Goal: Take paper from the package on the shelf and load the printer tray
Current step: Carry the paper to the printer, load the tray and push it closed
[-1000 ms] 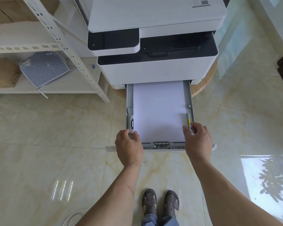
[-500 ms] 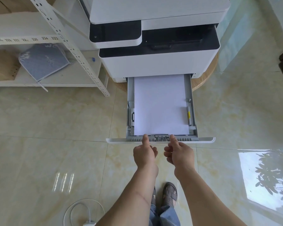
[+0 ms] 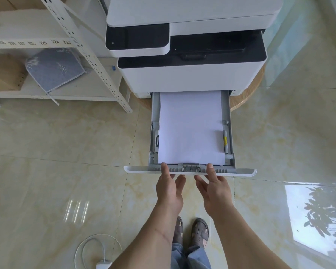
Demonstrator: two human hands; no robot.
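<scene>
Both hands are opening now: the left hand (image 3: 170, 188) and right hand (image 3: 214, 188) are flattening, empty, against the tray (image 3: 190, 171) front at centre frame, paper (image 3: 190, 129) loaded, probably readying a push shut.

Hands (image 3: 192, 188) at paper-filled tray (image 3: 190, 170) front

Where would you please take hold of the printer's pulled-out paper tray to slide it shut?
Grip the paper tray by its wide white front panel, from the front, where the left hand and right hand already rest. It spans the whole width, so both hands push evenly.
</scene>
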